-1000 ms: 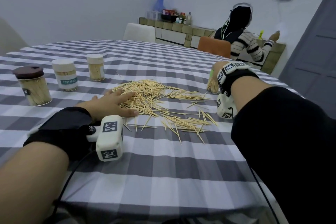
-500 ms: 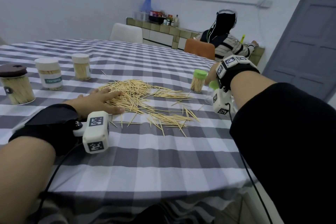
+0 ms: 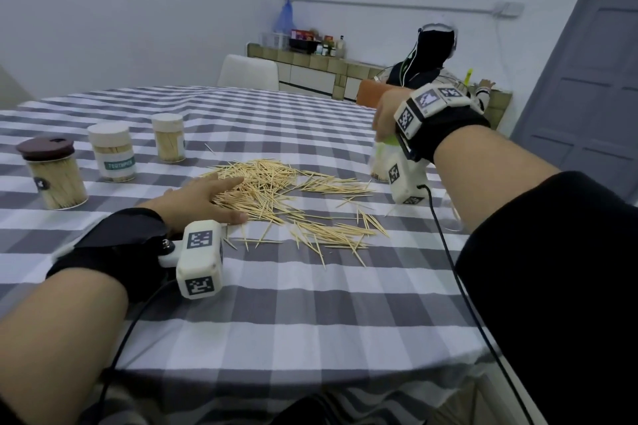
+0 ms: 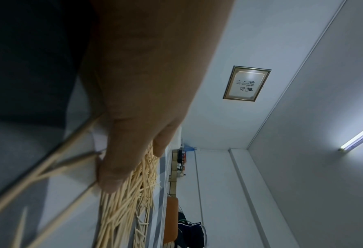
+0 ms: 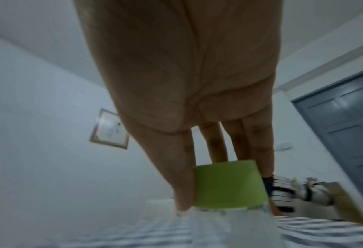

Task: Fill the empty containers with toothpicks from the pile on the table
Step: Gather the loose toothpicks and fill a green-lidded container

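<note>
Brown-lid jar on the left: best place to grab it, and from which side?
Grip the brown-lid jar around its clear round wall below the lid, coming from the near side with the left hand. It stands upright with open cloth in front; the labelled jar stands close on its right.

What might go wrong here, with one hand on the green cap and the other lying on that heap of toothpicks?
The right hand grips the green-lidded clear container only by its cap: the cap might come off or the container tip, spilling toothpicks.

The left hand lies flat on the loose pile of wooden toothpicks, so points could prick the fingers, or a sweep could scatter sticks.

Stray toothpicks lie nearer the checked tablecloth edge and could roll off.
</note>
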